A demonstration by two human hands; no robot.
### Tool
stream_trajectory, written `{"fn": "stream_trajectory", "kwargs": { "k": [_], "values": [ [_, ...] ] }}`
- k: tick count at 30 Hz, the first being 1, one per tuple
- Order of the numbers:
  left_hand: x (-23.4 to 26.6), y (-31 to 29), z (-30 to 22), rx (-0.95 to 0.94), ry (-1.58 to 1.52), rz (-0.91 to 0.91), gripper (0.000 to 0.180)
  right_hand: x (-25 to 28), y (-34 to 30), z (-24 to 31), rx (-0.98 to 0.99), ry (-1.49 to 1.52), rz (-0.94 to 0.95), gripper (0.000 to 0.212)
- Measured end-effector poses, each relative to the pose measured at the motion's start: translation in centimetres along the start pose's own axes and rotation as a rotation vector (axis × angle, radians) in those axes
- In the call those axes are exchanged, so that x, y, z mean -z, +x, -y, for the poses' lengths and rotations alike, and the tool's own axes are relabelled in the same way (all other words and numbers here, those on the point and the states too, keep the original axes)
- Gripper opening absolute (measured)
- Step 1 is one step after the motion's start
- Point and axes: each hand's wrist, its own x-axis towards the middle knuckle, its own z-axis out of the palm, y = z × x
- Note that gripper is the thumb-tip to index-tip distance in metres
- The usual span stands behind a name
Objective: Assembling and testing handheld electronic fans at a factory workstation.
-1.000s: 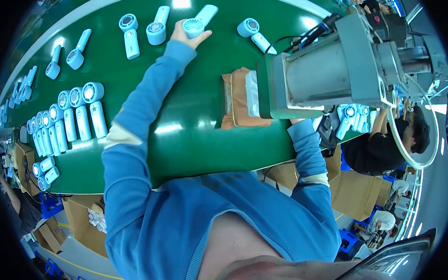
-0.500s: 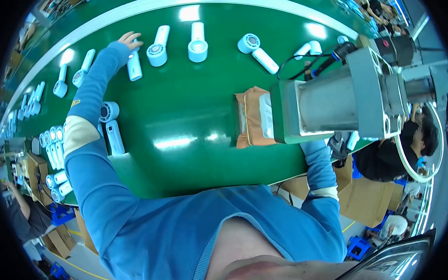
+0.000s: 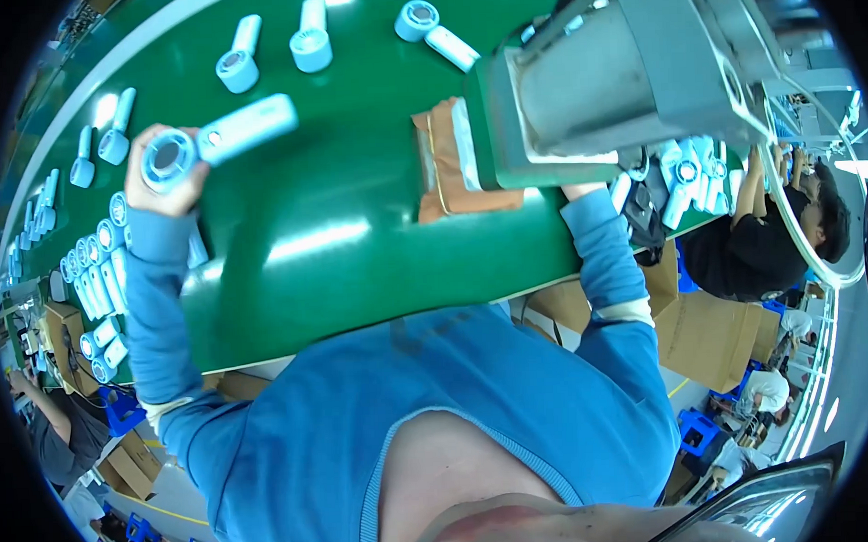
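Note:
My left hand (image 3: 172, 203) is wrapped round the round head of a light blue handheld fan (image 3: 252, 126), above the left part of the green table (image 3: 354, 159). The fan's grille faces up and its handle points to the right. My right hand (image 3: 584, 187) is at the lower edge of a grey metal machine (image 3: 590, 84). The machine covers most of it, so its fingers are hidden. Beside the machine's base lies a brown cloth pad (image 3: 445, 180). Part of another fan (image 3: 196, 249) shows beside my left forearm.
Across the far side lie more fans, among them a fan (image 3: 239, 70), a fan (image 3: 311, 48) and a bent fan (image 3: 418, 20). Several fans (image 3: 98, 283) stand in rows at the left. A pile of fans (image 3: 687, 171) lies near a co-worker (image 3: 739, 251) at the right. Cardboard boxes (image 3: 709, 343) stand below.
My left hand has taken hold of a fan from the far left and drawn it nearer. The view has shifted. My right hand stays by the machine.

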Motion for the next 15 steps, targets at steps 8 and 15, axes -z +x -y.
{"fn": "stream_trajectory", "kwargs": {
  "k": [8,15],
  "values": [
    [-16.6,-8.0,-2.6,0.063,-0.334,0.038,0.062,4.4,0.0,3.4,0.148,0.112,-0.217,0.047],
    [-22.0,-6.4,-2.2,-0.006,-0.372,0.109,0.061,5.2,-0.6,3.3,0.165,0.074,-0.183,0.044]
  ]
}}
